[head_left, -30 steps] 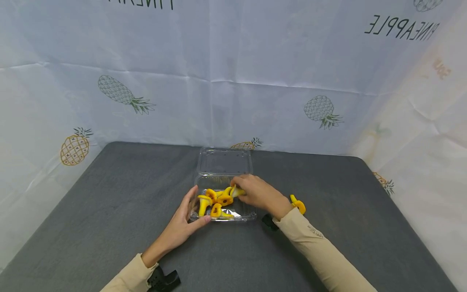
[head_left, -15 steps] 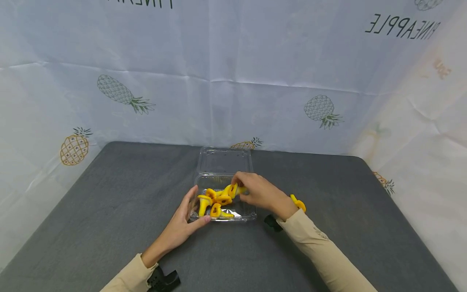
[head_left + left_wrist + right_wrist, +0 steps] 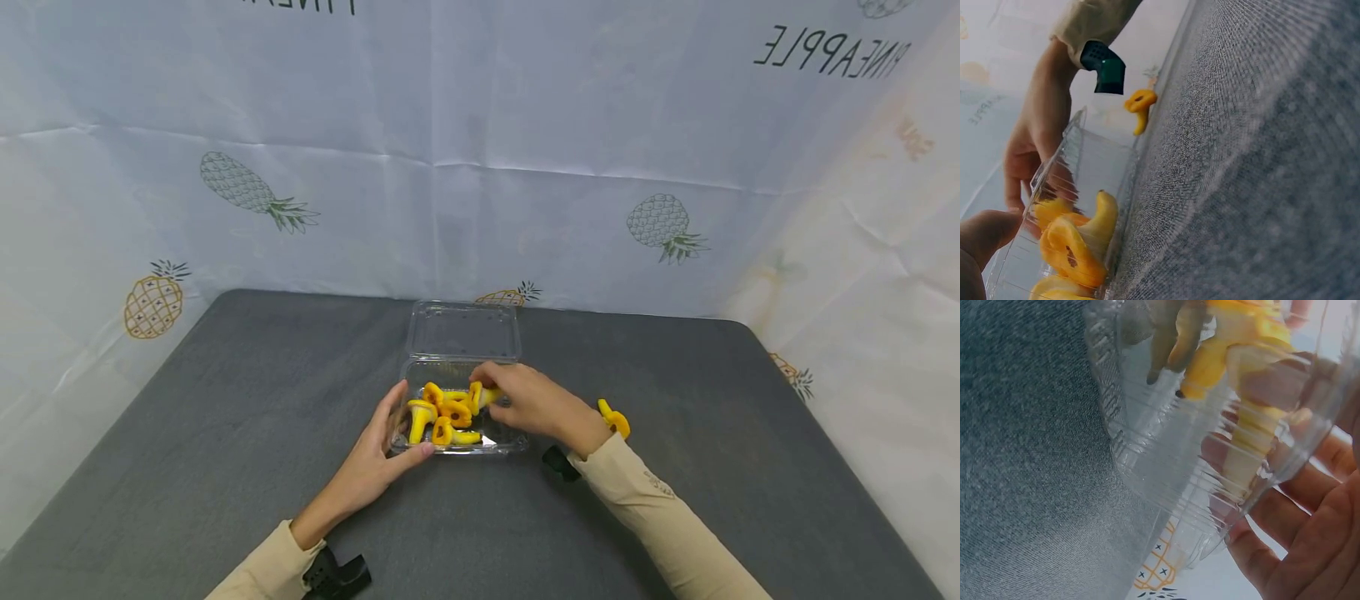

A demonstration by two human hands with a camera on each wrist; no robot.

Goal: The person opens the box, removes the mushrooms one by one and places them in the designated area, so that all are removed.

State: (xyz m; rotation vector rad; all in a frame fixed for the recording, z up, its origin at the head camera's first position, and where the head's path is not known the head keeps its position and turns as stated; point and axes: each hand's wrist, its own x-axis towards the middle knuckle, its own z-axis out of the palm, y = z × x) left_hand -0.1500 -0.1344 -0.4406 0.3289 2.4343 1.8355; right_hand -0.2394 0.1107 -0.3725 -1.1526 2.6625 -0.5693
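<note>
Has eased the mushroom [image 3: 476, 400] pinched in the right hand [image 3: 532, 400] toward seven o'clock, apparently steadying the box [image 3: 502, 448] from eight o'clock with a spread left hand [image 3: 375, 454].

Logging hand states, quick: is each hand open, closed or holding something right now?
Left hand: open, touching the clear container.
Right hand: holding a yellow mushroom between thumb and fingers.
</note>
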